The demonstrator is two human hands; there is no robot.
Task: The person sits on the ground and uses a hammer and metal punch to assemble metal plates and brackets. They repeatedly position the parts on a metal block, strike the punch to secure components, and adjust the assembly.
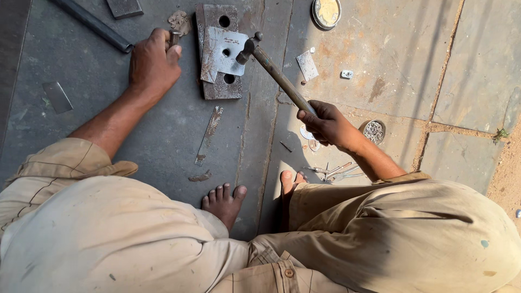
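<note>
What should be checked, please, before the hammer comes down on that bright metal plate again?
1. Grip on the hammer: the right hand is closed around the lower handle. Ok.
2. Hammer head position: it sits at the right edge of the bright plate. Ok.
3. Plate support: it lies on a rusty holed block, overlapping its left edge. Ok.
4. Left hand: beside the block, holding a small tool; whether its fingers are clear of the strike is uncertain. Cannot tell.
5. Bare feet: near loose metal scraps on the floor. Not ok.
</note>
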